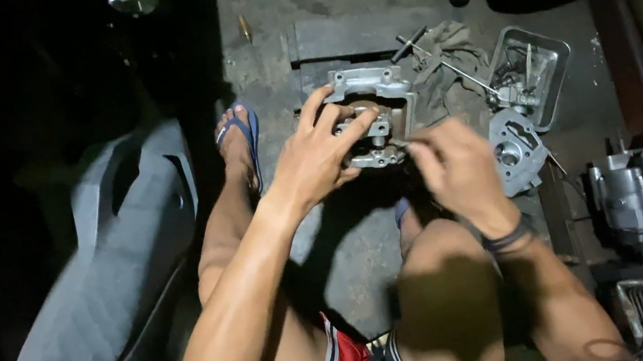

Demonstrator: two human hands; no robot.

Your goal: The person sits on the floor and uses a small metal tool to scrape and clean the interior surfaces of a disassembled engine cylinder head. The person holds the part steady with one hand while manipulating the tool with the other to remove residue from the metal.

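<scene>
Head view: cylinder head [373,114] in left grip [318,159], right grip [451,166] beside.

Left hand [317,155] clamps the grey metal engine head [373,114] from its near side, fingers spread over the casting, steadying it above the concrete floor [329,20]. Right hand [451,166] pinches a thin metal tool [401,143], tip touching the casting. Just to the right lie a rag [446,61], a metal tray [535,68] of parts and a cylinder block [515,151].
</scene>
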